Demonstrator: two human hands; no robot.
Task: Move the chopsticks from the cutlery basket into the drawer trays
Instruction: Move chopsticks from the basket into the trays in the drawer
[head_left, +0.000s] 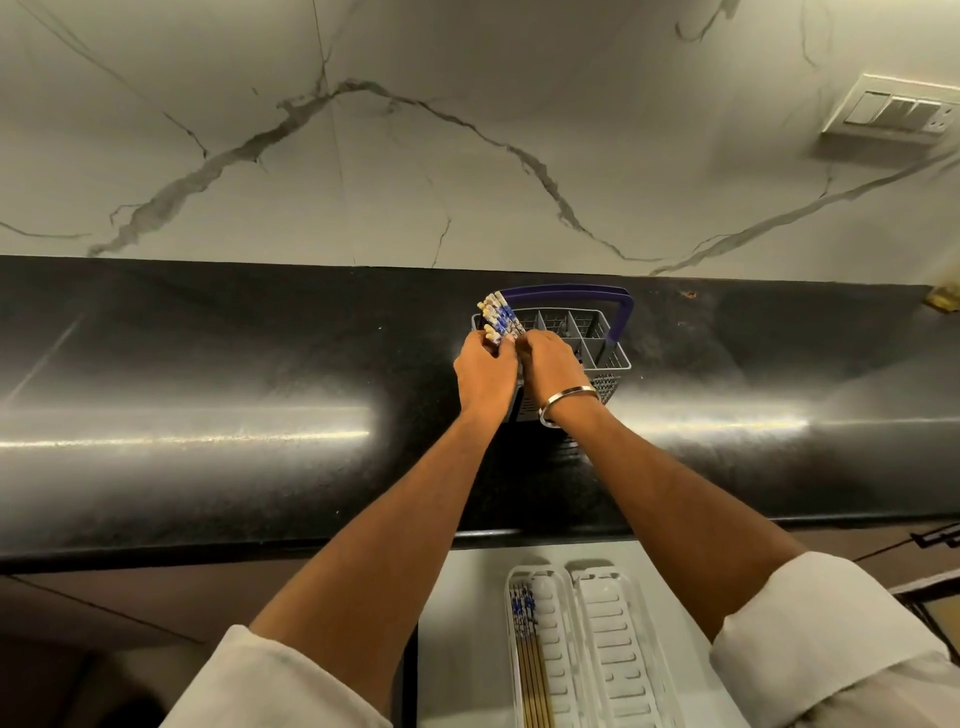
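Chopsticks (497, 318) stand bunched in the cutlery basket's (597, 338) near-left compartment, tops fanning up and away; left hand (485, 371) and right hand (553, 366) both grasp them, while the drawer trays (618, 649) wait below, toward the person.

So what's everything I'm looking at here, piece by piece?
Cutlery basket: one, grey with blue handle, on the counter.
Chopsticks in basket: a bunch, blue-and-white patterned tops, at the basket's left end.
Drawer trays: two, white, side by side in the open drawer.
Chopsticks in tray: several, wooden with blue tops, left tray.
Counter: one, black, glossy.
Wall: white marble, grey veins.
Switch plate: one, white, upper right.
Bangle: one, metal, right wrist.
Left hand: holding the bunch.
Right hand: fingers at the bunch.
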